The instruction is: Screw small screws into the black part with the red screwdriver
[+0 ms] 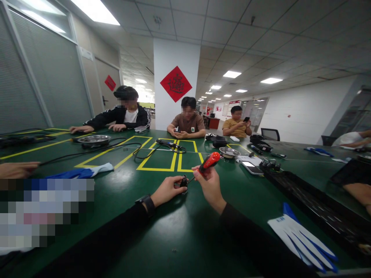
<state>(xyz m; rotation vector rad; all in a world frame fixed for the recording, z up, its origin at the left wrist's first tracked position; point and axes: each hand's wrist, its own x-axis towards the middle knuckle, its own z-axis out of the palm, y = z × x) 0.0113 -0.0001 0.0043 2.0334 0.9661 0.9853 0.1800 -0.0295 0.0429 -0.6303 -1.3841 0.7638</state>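
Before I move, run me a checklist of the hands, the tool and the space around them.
1. Left hand gripping the small black part: ok.
2. Right hand holding the screwdriver by its red handle: ok.
3. Screwdriver tip seated in the part: cannot tell, too small.
4. Other people's hands away from the part: ok.
5. Hands gloved: not ok, both bare.
6. White-and-blue glove apart from both hands: ok.

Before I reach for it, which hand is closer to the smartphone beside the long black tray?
Right. Your right hand, holding the red screwdriver, is left of the smartphone; your left hand, holding the small black part, is farther left.
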